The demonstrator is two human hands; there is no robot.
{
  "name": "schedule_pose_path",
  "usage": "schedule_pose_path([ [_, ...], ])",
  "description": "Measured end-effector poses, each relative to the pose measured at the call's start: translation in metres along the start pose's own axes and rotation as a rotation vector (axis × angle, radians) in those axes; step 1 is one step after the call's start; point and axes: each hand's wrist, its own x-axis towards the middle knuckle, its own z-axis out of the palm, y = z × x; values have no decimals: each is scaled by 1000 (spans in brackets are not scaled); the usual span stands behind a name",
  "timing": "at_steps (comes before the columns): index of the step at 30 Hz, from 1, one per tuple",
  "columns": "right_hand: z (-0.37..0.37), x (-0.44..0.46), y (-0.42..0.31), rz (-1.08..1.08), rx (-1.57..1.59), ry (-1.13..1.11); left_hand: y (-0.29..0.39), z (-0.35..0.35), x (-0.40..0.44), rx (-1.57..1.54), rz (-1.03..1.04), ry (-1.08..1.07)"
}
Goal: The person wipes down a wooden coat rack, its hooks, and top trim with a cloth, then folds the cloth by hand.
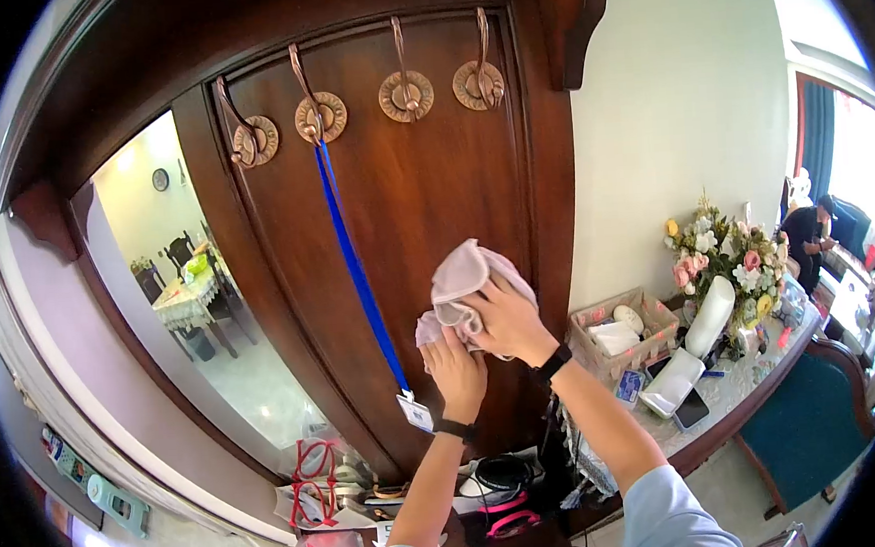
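Observation:
A crumpled pale pink cloth point(462, 272) is held against the dark wooden panel point(423, 194), below the copper-coloured hooks point(407, 96). My right hand point(505, 319) presses on the cloth with its fingers over it. Just lower and to the left, my left hand point(452, 373) grips the cloth's lower edge. A blue lanyard point(357, 268) hangs from the second hook, and its white badge point(415, 412) is left of my left hand.
On the right, a table point(727, 416) bears a flower bouquet point(728, 266), a basket point(585, 315) and a phone point(690, 408). A teal chair point(808, 431) stands beside it. Bags and red-handled items point(315, 482) lie below. A person point(808, 241) is far right.

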Motion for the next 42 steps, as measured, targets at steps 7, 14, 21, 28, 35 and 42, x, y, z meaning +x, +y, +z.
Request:
schedule_pose_path([
  [7, -10, 12, 35, 73, -103, 150, 17, -26, 39, -7, 54, -67],
  [14, -51, 66, 45, 142, -162, 322, 40, -46, 112, -55, 152, 68],
  [21, -17, 33, 46, 270, -38, 327, 26, -29, 93, -6, 171, 15],
  [28, 71, -70, 38, 355, -82, 380, -1, 1, 9, 80, 185, -83],
  [35, 37, -33, 37, 320, -26, 404, 8, -25, 32, 108, 221, -144],
  [42, -54, 90, 46, 232, -103, 588, 53, -63, 133, -68, 204, 74],
])
